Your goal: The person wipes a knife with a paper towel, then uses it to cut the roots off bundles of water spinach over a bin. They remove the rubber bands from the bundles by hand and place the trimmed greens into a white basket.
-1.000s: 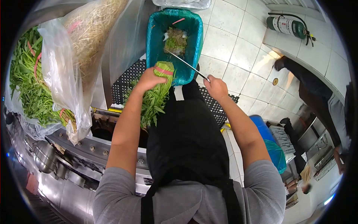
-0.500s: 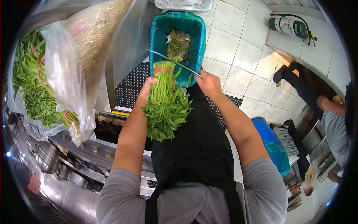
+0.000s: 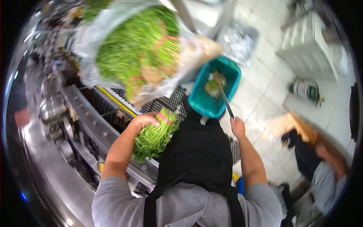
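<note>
Head view: a bundle of greens [image 3: 151,140] is gripped by the left hand [image 3: 145,120], whose fingers are curled about its upper part, just beside a pink band [image 3: 165,118]. The bundle is held tilted, stem ends away from the body and leaves toward it, between the black apron [image 3: 193,151] and the edge of the metal range [image 3: 94,122], clear of the bin [image 3: 206,110]. A knife [image 3: 227,104] is clasped by its handle in the right hand [image 3: 238,128], closed in a fist. The blade is carried across the bin's right rim, close to the near corner, with its tip above the scraps [image 3: 215,84]. Beyond the left hand, more greens [image 3: 128,49] are bunched in a plastic bag [image 3: 87,70]; what it is supported by cannot be told. Another person [image 3: 325,181] is seen at the right, blurred.
</note>
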